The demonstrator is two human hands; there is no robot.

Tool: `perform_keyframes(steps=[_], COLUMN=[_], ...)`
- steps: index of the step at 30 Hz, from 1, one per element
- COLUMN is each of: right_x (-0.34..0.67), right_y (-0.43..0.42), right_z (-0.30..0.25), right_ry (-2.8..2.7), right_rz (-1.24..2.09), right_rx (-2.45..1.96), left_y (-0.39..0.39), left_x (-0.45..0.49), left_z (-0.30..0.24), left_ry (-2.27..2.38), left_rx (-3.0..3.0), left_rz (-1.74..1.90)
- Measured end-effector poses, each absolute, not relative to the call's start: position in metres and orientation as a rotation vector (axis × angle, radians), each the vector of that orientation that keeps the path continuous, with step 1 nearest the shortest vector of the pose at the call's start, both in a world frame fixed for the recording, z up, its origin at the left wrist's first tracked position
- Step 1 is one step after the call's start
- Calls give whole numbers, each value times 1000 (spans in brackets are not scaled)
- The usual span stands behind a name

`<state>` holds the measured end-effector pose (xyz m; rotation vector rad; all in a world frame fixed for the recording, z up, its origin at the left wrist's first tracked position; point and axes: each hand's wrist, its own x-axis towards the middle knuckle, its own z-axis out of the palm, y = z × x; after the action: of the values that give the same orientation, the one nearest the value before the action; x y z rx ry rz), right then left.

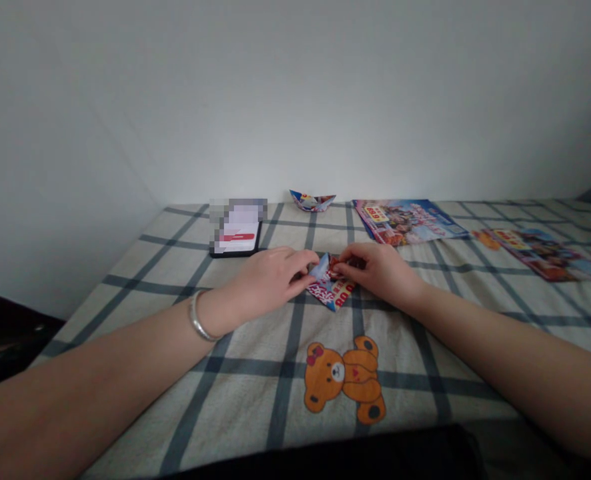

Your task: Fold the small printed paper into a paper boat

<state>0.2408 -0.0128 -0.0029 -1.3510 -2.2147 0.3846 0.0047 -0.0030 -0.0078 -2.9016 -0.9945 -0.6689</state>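
Between my two hands is a small piece of folded printed paper (331, 291), its lower corner pointing toward me on the checked cloth. My left hand (280, 272) pinches the paper's left side, thumb below and fingers above. On the other side my right hand (375, 268) grips the upper right part between thumb and forefinger. A pale flap stands up in the middle of the paper. Fingers hide its side corners. Behind it, near the wall, sits a folded paper boat (313, 202) of similar print.
A phone (238, 230) with a lit, partly blurred screen lies back left. Printed leaflets (408, 222) lie back right, with another leaflet (550, 253) farther right. The checked cloth (255, 400) bears a printed bear. A pale wall (295, 100) closes off the back.
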Motion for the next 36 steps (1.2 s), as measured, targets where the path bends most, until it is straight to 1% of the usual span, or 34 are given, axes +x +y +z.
perform_keyframes(steps=[7,15,21,26,30,36], right_x=[239,240,241,241,239,239], right_y=[-8,-4,-1,2,0,1], right_z=[-4,-7,-10,-11,-9,-9], right_ry=[-2224,-2249,-2245,-2303,-2318,-2366], right_rz=[392,275,250,109,-43,-28], right_rx=[-1340,-1330,-1321,-1258,-1309,-1350], left_y=[1,4,6,8,10,12], left_x=[4,5,5,5,4,5], left_z=[-9,-13,-15,-17,-16,-18], left_ry=[-917,-817,-770,-745,-732,-742], left_rx=[-2862,-2852,-2861,-2848,-2870,-2894], left_rz=[-621,-598,-613,-615,-620,-579])
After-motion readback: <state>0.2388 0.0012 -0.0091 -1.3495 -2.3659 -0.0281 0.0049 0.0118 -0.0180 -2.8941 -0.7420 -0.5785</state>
